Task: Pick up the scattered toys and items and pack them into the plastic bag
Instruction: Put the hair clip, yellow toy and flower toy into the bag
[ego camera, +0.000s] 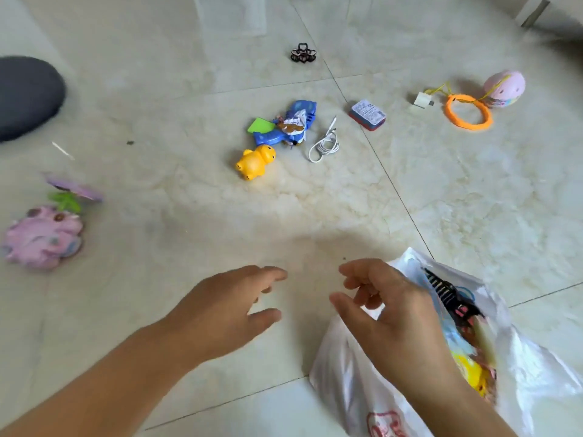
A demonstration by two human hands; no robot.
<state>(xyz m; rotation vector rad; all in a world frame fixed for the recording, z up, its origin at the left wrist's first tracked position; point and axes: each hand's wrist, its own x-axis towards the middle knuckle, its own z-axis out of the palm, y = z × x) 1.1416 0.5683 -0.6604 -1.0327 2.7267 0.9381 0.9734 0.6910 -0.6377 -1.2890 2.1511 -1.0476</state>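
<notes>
So the person's left hand [233,305] is out over bare floor, fingers loosely spread and holding nothing, looks like it's set to reach forward for the next toy. The right hand [388,313] hangs right at the mouth of the plastic bag [536,383], fingers curled but slack, and as far as the view shows there's nothing in it either; whether it's pinching the bag rim is hard to tell since the hand covers that edge. The bag sits at the person's right, slumped open toward them, which makes sense for dropping stuff in one-handed, and it's already got a black comb [441,287] and some yellow and blue bits inside. Still out on the tile floor [189,279]: a yellow duck [255,162], a blue toy [293,124] touching a green piece, a white cable [325,143] just beside that, a small box [367,115], an orange ring [469,112] strung to a pink ball [504,88], a hair clip [303,53] farther back, and a pink toy [42,236] off to the left. Plenty of open floor between hands and the middle cluster, nothing blocking a straight reach. The pink toy and the ball are well apart on opposite sides, so those probably mean leaning or shifting.
</notes>
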